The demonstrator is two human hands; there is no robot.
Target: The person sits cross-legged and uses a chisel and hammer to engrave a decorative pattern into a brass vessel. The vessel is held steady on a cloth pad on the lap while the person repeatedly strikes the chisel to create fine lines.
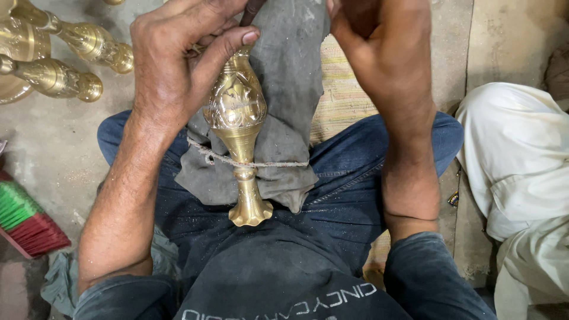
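Brass vase (238, 127) on grey cloth (288, 83), left hand (178, 56) curled gripping it, right hand (376, 41) grip unclear

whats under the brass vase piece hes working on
Under the engraved brass vase lies a grey, dusty cloth, tied by a thin string over the blue jeans. What the cloth is wrapped around is covered. The left hand steadies the vase.

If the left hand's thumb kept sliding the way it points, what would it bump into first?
The left hand lays its thumb across the brass vase, pointing right. Just past the tip lies the grey cloth, so likely that first, though depth is hard to judge.
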